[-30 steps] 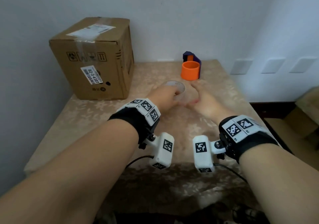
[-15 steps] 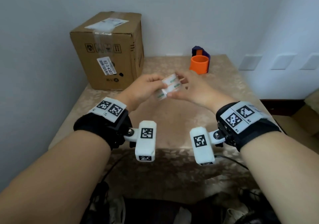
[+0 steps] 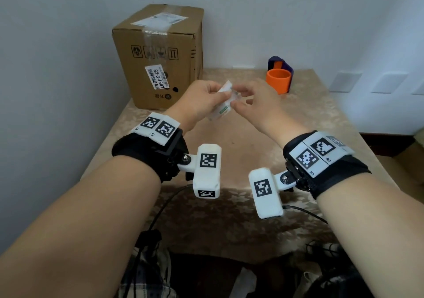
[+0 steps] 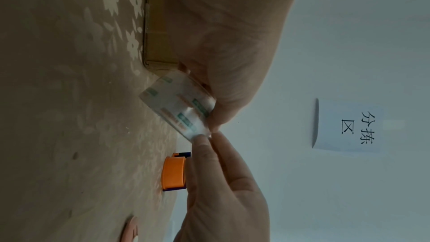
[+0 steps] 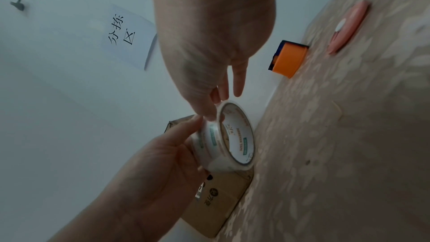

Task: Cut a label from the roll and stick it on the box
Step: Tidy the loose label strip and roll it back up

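Note:
A roll of clear printed tape [image 3: 221, 107] is held above the table's middle. My left hand [image 3: 213, 95] grips it from the left, fingers curled round its outer face [image 5: 229, 137]. My right hand [image 3: 239, 98] meets it from the right, thumb and forefinger pinching at the roll's upper rim [image 4: 179, 106]. The other right fingers stick out loosely. A brown cardboard box [image 3: 160, 54] stands at the back left, taped on top, with a white barcode label on its front. It sits just behind the hands.
An orange cylinder on a dark blue holder [image 3: 278, 81] stands at the back right of the table [image 3: 241, 141]. A pink flat cutter [image 5: 349, 25] lies on the cloth to the right. A paper sign [image 4: 346, 124] hangs on the wall. Cables hang at the table's near edge.
Both hands have lifted the roll off the table and turned it on edge. The right fingers have shifted to its upper rim. The camera has swung left.

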`<state>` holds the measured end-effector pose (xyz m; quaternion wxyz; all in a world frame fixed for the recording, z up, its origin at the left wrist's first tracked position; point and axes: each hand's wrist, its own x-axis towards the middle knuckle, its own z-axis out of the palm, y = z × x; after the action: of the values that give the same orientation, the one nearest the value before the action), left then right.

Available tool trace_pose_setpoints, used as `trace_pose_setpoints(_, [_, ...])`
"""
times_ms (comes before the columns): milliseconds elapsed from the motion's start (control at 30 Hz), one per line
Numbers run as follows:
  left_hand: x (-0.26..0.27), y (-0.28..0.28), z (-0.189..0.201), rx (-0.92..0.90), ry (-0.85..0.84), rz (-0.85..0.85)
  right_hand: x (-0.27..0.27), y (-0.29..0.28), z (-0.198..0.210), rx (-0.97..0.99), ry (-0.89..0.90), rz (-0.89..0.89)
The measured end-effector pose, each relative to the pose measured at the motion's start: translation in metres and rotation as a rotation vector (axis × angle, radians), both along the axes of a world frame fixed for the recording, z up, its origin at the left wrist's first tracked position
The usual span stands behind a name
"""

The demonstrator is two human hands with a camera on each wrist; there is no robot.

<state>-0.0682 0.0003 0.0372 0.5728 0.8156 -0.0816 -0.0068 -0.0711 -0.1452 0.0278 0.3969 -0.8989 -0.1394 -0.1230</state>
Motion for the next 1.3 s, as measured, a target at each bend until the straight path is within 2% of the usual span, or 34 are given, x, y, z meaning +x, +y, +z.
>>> trace_pose_setpoints(333, [-0.002, -0.005, 0.003, 0.07, 0.005, -0.048, 0.007, -0.009, -0.002, 0.111, 0.1, -0.009])
trace_pose_setpoints(533, [-0.002, -0.011, 0.003, 0.072, 0.007, -0.075, 0.006, -0.011, -0.004, 0.078, 0.096, 0.044])
trace_pose_setpoints(833, [-0.005, -0.012, 0.004, 0.137, 0.022, -0.082, 0.003, -0.009, -0.006, 0.059, 0.051, -0.008])
trace_pose_setpoints(1100, [-0.005, -0.009, -0.001, 0.101, 0.027, -0.113, 0.0, -0.007, -0.011, 0.03, 0.045, -0.005])
trace_pose_setpoints(1300, [-0.002, -0.009, -0.008, 0.128, 0.06, -0.19, -0.001, -0.009, -0.01, 0.03, 0.145, 0.002])
